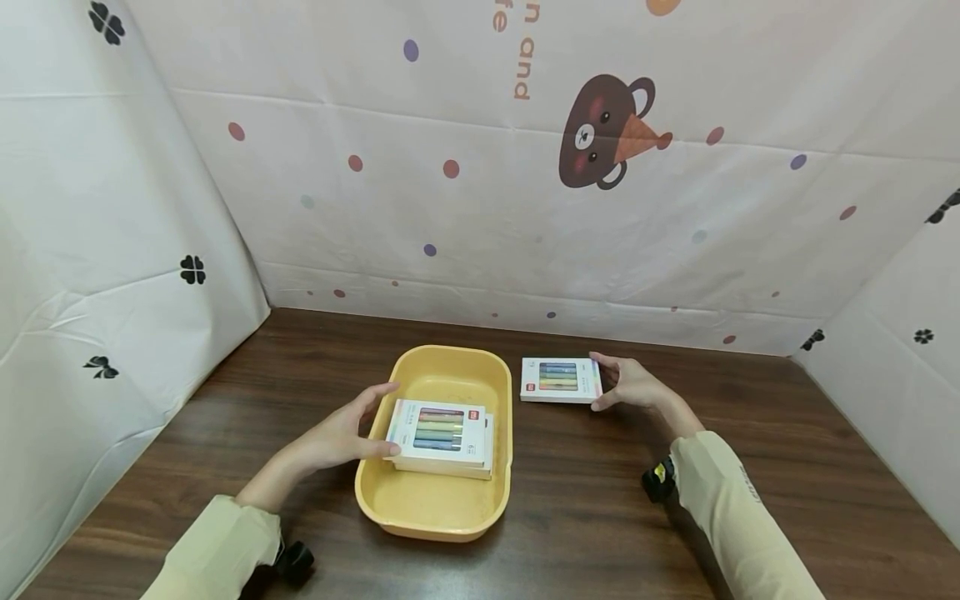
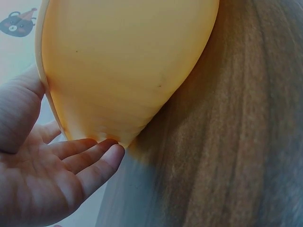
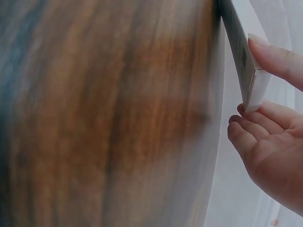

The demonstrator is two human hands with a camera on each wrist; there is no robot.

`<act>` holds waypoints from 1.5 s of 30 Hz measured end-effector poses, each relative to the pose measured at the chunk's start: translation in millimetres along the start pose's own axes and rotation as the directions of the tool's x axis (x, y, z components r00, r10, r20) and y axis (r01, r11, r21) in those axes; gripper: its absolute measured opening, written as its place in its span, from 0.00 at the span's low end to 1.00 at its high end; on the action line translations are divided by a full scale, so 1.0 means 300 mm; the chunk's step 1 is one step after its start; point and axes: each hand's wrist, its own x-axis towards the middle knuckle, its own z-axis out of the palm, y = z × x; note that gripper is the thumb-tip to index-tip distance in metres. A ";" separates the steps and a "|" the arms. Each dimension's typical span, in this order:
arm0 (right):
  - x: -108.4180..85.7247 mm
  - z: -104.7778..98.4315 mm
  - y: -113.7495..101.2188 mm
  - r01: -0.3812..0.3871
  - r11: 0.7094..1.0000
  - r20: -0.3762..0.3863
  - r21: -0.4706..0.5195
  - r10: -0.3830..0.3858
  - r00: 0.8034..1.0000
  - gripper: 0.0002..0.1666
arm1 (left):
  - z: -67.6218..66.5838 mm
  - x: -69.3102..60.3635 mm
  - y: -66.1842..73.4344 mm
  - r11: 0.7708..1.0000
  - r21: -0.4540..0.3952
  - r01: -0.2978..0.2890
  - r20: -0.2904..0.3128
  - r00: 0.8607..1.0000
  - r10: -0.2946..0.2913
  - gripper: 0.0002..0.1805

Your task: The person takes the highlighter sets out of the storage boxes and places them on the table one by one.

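Note:
In the head view my left hand (image 1: 341, 433) reaches over the left rim of a yellow plastic basin (image 1: 427, 510). Its thumb is at the near left corner of a white box of coloured pens (image 1: 438, 432), and the index finger is spread beyond the far corner. That box lies on another white box (image 1: 450, 472) inside the basin. Several left fingertips (image 2: 111, 153) touch the basin's outer wall in the left wrist view. My right hand (image 1: 633, 385) grips the right end of a third white box of coloured pens (image 1: 558, 380), thumb on one edge and fingers on the opposite one.
A dark wood-grain table (image 1: 585, 500) carries everything. Behind it hangs a pale printed cloth (image 1: 525, 217) with a bear and dots, and more cloth (image 1: 97, 275) closes off the left side. Black wrist devices (image 1: 296, 562) sit at both sleeves.

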 end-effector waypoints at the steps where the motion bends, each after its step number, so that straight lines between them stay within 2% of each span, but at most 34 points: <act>1: -0.001 0.000 0.000 -0.003 1.000 -0.001 0.002 0.003 1.000 0.58 | 0.000 0.000 0.001 1.000 0.000 0.001 0.000 1.000 -0.001 0.48; 21: -0.010 0.001 0.003 0.000 0.998 -0.033 0.066 0.002 0.999 0.53 | 0.006 0.003 -0.018 1.000 0.005 -0.018 -0.002 1.000 0.018 0.48; 30: -0.011 0.004 -0.004 -0.001 0.989 -0.074 0.151 0.013 0.997 0.52 | 0.009 0.007 -0.022 1.000 -0.006 -0.008 -0.009 1.000 0.008 0.48; 45: -0.034 0.021 -0.061 0.044 0.968 -0.093 0.245 -0.022 0.995 0.51 | 0.006 0.007 -0.021 1.000 -0.015 0.000 -0.004 1.000 0.000 0.48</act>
